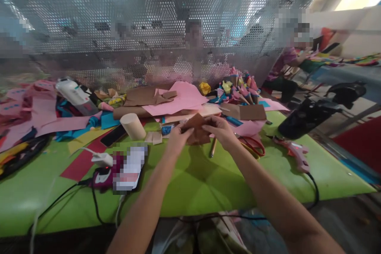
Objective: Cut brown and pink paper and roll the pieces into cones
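Observation:
A small piece of brown paper (pixel 198 129) is held up between my two hands, above the green table. My left hand (pixel 180 134) pinches its left edge, and my right hand (pixel 219 129) pinches it at the upper right. Just below the paper, a pencil-like stick (pixel 213 147) lies on the table near my right hand. Red-handled scissors (pixel 253 145) rest partly behind my right forearm. Close to my left hand are a small blue packet (pixel 167 129) and folded beige pieces (pixel 154 137).
A cream cylinder (pixel 133 126), a phone (pixel 131 168) and a purple power strip (pixel 104 177) stand to the left. On the right lies a pink glue gun (pixel 294 152) with a black cord. Pink paper (pixel 181 97) and several paper cones (pixel 241 87) pile along the back, before a perforated metal screen (pixel 166 27).

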Motion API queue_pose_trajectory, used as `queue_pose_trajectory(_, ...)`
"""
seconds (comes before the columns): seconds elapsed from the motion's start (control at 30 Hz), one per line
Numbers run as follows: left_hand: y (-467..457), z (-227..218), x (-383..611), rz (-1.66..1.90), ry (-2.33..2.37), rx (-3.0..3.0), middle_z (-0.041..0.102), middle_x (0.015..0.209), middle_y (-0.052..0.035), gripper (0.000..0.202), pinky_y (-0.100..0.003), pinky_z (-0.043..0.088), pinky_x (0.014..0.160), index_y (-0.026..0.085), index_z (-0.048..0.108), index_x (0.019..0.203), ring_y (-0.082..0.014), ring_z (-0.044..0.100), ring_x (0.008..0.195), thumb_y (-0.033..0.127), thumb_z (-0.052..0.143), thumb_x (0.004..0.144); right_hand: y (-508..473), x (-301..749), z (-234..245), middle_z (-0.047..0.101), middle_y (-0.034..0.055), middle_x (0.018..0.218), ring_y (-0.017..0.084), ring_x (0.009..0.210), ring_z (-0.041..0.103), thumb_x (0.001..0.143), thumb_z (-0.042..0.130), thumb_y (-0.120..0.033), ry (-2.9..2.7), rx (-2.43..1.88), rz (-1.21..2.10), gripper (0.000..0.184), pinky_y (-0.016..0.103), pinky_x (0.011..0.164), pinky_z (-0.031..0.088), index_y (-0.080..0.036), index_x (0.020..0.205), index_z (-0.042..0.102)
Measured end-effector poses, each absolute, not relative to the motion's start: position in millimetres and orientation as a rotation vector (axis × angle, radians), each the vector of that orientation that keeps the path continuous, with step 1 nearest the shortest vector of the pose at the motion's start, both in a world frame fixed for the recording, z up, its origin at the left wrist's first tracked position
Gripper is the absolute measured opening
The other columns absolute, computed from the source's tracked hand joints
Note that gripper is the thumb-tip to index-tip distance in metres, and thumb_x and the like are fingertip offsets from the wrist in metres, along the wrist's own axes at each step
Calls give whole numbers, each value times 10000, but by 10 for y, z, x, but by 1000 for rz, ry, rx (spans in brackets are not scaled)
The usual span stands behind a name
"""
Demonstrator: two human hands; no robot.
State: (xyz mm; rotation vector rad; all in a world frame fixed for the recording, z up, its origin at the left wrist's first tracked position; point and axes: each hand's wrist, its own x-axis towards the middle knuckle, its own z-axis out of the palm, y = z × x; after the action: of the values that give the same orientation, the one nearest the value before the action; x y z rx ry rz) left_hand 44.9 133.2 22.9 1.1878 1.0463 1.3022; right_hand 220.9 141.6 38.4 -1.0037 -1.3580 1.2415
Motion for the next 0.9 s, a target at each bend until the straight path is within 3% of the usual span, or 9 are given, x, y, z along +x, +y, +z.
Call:
queue_pose_trajectory(0.13,1306,187,338,1182,1058,1268,763,869,-30,260,-346,528,873,183,747,839,-202,684,856,336,833,647,1375,2229,278,730,29,824,201,797,668,649,772,-351,-1411,-943,1246,250,338,746,537,-201,834,697)
queue_pose_trajectory(0.27,1197,195,339,1302,981,1027,756,949,-37,433,-288,540,741,199,719,1013,-163,688,793,476,825,697,1329,2142,222,751,30,878,216,815,674,617,793,-334,-1134,-940,1244,305,363,769,562,-226,873,669)
queue_pose_trajectory(0.37,1131,139,445,1248,898,1002,763,1026,-52,501,-301,552,781,208,713,1059,-181,705,864,492,851,670,1264,2031,184,749,26,845,205,733,662,608,809,-368,-995,-927,1276,379,351,713,572,-226,928,665)
queue_pose_trajectory(0.47,1127,51,516,1240,933,998,775,993,-58,439,-337,547,874,193,727,1010,-209,708,943,491,821,701,1195,1958,152,701,10,712,186,617,627,628,807,-442,-1083,-959,1345,384,327,611,552,-204,892,661)
queue_pose_trajectory(0.53,1156,22,497,1270,998,972,771,925,-56,405,-333,554,814,178,718,987,-210,711,900,490,782,735,1167,1969,151,686,12,701,189,623,634,639,813,-459,-1242,-987,1357,387,320,602,545,-192,873,660)
queue_pose_trajectory(0.67,1219,53,382,1230,1093,953,689,685,-10,310,-245,452,530,169,668,867,-157,662,609,449,739,753,1163,2147,231,701,49,996,208,832,670,744,761,-330,-1552,-944,1028,454,347,739,566,-228,1168,635)
queue_pose_trajectory(0.73,1228,81,354,1196,1105,975,625,591,16,275,-224,366,464,173,634,778,-121,588,495,425,737,741,1176,2259,291,652,71,1176,223,983,657,781,700,-220,-1700,-911,778,526,388,862,561,-282,1294,602)
queue_pose_trajectory(0.8,1220,101,355,1163,1087,1019,583,543,29,283,-221,323,453,174,608,719,-98,522,449,420,750,720,1188,2342,338,578,80,1352,258,1188,601,792,676,-155,-1842,-874,624,524,425,970,531,-325,1287,638)
queue_pose_trajectory(0.9,1199,121,373,1106,1030,1072,559,540,39,333,-224,302,473,171,606,709,-83,469,458,453,780,673,1199,2387,366,533,66,1463,288,1340,522,809,723,-177,-1972,-816,588,331,437,1034,503,-316,1107,749)
